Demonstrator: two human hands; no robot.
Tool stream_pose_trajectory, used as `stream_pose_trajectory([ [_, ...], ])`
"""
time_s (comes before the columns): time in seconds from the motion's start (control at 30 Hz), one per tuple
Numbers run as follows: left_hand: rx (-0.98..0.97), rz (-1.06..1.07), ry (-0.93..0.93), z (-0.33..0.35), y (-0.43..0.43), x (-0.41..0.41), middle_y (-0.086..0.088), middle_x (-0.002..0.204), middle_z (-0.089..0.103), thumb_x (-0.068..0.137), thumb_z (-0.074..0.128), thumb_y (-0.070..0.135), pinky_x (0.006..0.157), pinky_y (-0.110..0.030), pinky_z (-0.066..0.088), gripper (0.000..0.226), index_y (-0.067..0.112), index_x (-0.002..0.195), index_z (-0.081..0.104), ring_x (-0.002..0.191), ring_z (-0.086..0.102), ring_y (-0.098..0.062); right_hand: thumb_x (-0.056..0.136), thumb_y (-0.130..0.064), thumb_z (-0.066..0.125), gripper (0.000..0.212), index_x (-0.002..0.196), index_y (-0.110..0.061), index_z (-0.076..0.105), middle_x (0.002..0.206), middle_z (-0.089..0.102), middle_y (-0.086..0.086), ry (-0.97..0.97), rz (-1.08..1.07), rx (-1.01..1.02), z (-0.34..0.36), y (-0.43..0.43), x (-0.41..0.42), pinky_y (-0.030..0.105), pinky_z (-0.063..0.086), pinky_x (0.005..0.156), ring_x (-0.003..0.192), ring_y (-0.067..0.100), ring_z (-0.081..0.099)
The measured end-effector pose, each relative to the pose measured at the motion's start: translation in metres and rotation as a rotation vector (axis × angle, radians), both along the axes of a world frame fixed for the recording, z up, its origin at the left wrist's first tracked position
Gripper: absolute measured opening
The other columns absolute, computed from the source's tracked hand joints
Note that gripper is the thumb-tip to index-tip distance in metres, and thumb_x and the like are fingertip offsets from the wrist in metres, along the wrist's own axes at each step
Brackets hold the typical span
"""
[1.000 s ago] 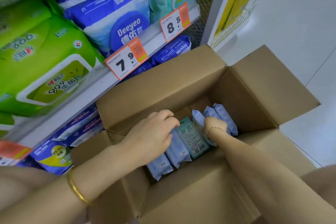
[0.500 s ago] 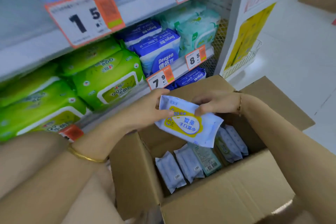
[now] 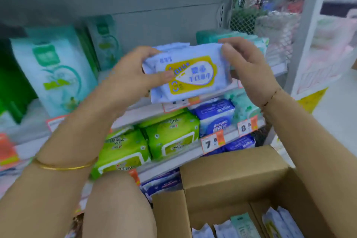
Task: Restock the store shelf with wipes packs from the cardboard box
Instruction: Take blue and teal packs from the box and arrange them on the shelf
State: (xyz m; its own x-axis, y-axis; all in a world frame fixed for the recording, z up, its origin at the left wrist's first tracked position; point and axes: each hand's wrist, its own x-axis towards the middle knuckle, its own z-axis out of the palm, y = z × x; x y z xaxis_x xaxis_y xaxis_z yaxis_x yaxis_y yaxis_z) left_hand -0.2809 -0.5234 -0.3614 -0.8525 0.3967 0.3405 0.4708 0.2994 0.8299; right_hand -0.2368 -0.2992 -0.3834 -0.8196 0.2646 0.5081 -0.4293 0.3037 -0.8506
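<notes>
- Progress check: one wipes pack (image 3: 185,75) is out of the cardboard box (image 3: 231,177) and up in the air at the center of the frame, in front of the upper shelf (image 3: 146,110). It's not on the shelf yet, so I'd call this mid-placement.
- Left hand (image 3: 131,81) has its grip clamped on the pack's left end, thumb lying across the front. Right hand (image 3: 245,63) is clamped on the upper right corner, fingers curled over the top edge.
- Still plenty left, I'd guess: at the bottom right of the frame the box shows several more packs (image 3: 241,226) standing on edge, pale blue ones plus a teal one. Can't tell how many are deeper in.
- There's a bare stretch behind the held pack, between the tall teal bags (image 3: 52,71) at the left and the teal packs (image 3: 228,36) at the upper right. Looks like the likely spot, but that's a guess.
- Writing: the held pack has a yellow label with a white drop shape and blue Chinese characters, too blurred for me to read properly.
- Lower shelf: green packs (image 3: 170,137) with smeared print, a blue pack (image 3: 214,116) whose lettering I can't make out, and price tags (image 3: 212,143) showing "7" with a small "9", and "8" with a small "5".
</notes>
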Motion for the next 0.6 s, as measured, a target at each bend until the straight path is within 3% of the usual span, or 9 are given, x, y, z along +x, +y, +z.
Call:
stream_pose_trajectory([
  [0.07, 0.054, 0.115, 0.116, 0.015, -0.01, -0.019, 0.005, 0.084, 0.057, 0.074, 0.077, 0.025, 0.048, -0.012, 0.042, 0.041, 0.022, 0.107, 0.054, 0.06, 0.051, -0.002, 0.084, -0.034, 0.054, 0.021, 0.099, -0.021, 0.059, 0.089, 0.058, 0.005, 0.057, -0.157, 0.05, 0.007, -0.006, -0.022, 0.028, 0.047, 0.071, 0.081, 0.012, 0.053],
  [0.13, 0.1, 0.222, 0.208, 0.02, -0.013, -0.037, 0.002, 0.088, 0.056, 0.068, 0.073, 0.03, 0.063, -0.022, 0.045, 0.045, 0.021, 0.107, 0.053, 0.071, 0.051, -0.011, 0.089, -0.022, 0.05, 0.026, 0.108, -0.008, 0.062, 0.101, 0.062, 0.012, 0.067, -0.335, 0.342, 0.006, -0.011, -0.041, 0.034, 0.045, 0.084, 0.09, 0.02, 0.056],
  [0.2, 0.16, 0.31, 0.295, 0.016, -0.01, -0.053, 0.008, 0.086, 0.053, 0.071, 0.072, 0.022, 0.071, -0.012, 0.041, 0.041, 0.019, 0.107, 0.052, 0.077, 0.049, -0.01, 0.087, -0.023, 0.045, 0.035, 0.112, -0.005, 0.062, 0.111, 0.061, 0.017, 0.083, -0.393, 0.633, 0.002, -0.021, -0.056, 0.038, 0.042, 0.089, 0.102, 0.032, 0.056],
  [0.3, 0.209, 0.452, 0.397, 0.012, -0.002, -0.078, 0.004, 0.098, 0.055, 0.075, 0.07, 0.016, 0.071, -0.007, 0.036, 0.044, 0.005, 0.115, 0.057, 0.089, 0.05, -0.011, 0.086, -0.035, 0.036, 0.045, 0.11, -0.01, 0.065, 0.112, 0.061, 0.016, 0.032, -0.367, 0.859, -0.003, -0.037, -0.074, 0.041, 0.043, 0.09, 0.105, 0.037, 0.054],
  [0.4, 0.214, 0.534, 0.407, 0.016, 0.008, -0.114, -0.01, 0.108, 0.066, 0.074, 0.07, 0.017, 0.081, -0.024, 0.046, 0.044, 0.007, 0.115, 0.058, 0.098, 0.061, -0.023, 0.086, -0.041, 0.026, 0.052, 0.097, -0.013, 0.068, 0.099, 0.064, 0.013, 0.046, -0.425, 0.91, -0.011, -0.045, -0.089, 0.043, 0.047, 0.08, 0.093, 0.037, 0.058],
  [0.47, 0.163, 0.58, 0.409, 0.021, 0.016, -0.139, -0.013, 0.109, 0.067, 0.073, 0.066, 0.018, 0.082, -0.036, 0.049, 0.042, 0.01, 0.114, 0.058, 0.1, 0.062, -0.03, 0.088, -0.038, 0.029, 0.047, 0.09, -0.013, 0.069, 0.09, 0.065, 0.011, 0.098, -0.49, 0.907, -0.018, -0.046, -0.093, 0.043, 0.048, 0.072, 0.084, 0.036, 0.058],
  [0.6, -0.114, 0.584, 0.257, 0.033, 0.027, -0.178, -0.007, 0.118, 0.063, 0.081, 0.063, 0.02, 0.084, -0.031, 0.045, 0.038, 0.018, 0.118, 0.057, 0.107, 0.06, -0.025, 0.088, -0.034, 0.035, 0.04, 0.084, -0.014, 0.069, 0.084, 0.065, 0.008, 0.18, -0.543, 0.901, -0.021, -0.044, -0.093, 0.035, 0.044, 0.067, 0.073, 0.033, 0.058],
])
